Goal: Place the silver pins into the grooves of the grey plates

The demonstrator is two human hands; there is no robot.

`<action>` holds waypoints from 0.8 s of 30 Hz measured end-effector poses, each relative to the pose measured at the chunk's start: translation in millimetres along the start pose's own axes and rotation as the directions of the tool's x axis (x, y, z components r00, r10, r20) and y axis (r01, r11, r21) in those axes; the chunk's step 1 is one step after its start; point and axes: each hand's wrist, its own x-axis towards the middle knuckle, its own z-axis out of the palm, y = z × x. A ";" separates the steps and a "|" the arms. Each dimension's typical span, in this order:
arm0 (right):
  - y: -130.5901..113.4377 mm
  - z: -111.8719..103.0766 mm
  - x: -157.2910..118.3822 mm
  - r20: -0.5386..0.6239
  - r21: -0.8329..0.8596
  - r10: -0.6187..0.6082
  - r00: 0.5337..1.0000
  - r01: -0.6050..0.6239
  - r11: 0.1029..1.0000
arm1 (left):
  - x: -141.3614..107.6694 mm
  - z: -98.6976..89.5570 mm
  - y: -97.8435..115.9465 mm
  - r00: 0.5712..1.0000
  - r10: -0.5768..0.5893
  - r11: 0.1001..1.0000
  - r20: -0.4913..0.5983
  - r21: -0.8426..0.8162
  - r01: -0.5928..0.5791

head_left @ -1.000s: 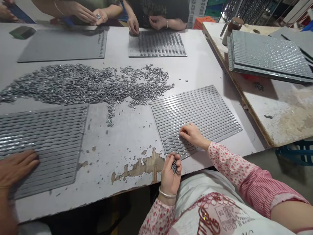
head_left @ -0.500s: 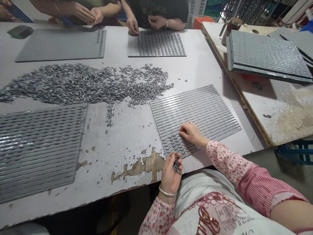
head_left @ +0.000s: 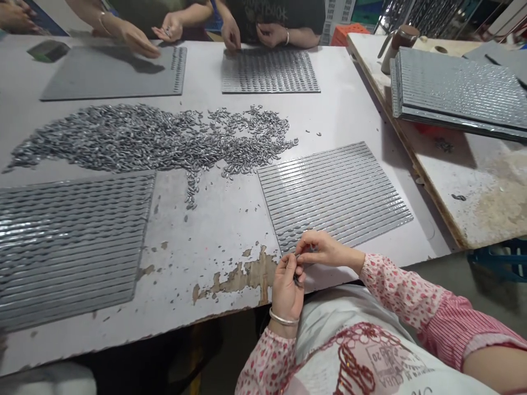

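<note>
My left hand is curled around a few small grey seed-shaped pieces, just off the near corner of a ribbed grey sheet. Meeting its fingertips, my right hand has thumb and forefinger closed together; a tiny piece seems to be between them, mostly hidden. The sheet lies flat, covered in straight parallel ridges. Near its close left corner, bumpy wavy rows show where pieces appear to sit in the ridges.
A long heap of grey pieces spreads across the table. Another ribbed sheet lies at left. Opposite, two people's hands work over a plain sheet and a patterned sheet. Stacked sheets and a brown mug stand on the right table.
My right hand has moved from the ribbed sheet back toward me, to my left hand's fingertips. Across the table, one person's hands have moved apart. The view has shifted slightly.
</note>
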 end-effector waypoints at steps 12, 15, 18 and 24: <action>33.7 -14.3 45.2 -0.324 -0.482 0.095 0.941 -0.251 0.839 | 2.9 -3.6 19.0 0.995 -0.103 0.990 -0.010 -0.093 0.101; 37.0 -12.9 52.0 -0.306 -0.561 0.143 0.941 -0.300 0.772 | 3.0 -6.9 16.9 0.993 -0.120 0.987 0.016 -0.108 0.121; 34.0 -6.0 55.1 -0.299 -0.582 0.152 0.942 -0.306 0.754 | 2.5 -7.3 13.1 0.990 -0.140 0.985 -0.002 -0.105 0.139; 25.3 9.4 65.2 -0.251 -0.600 0.103 0.962 -0.238 0.763 | 2.2 -7.8 7.6 0.989 -0.150 0.981 0.004 -0.126 0.149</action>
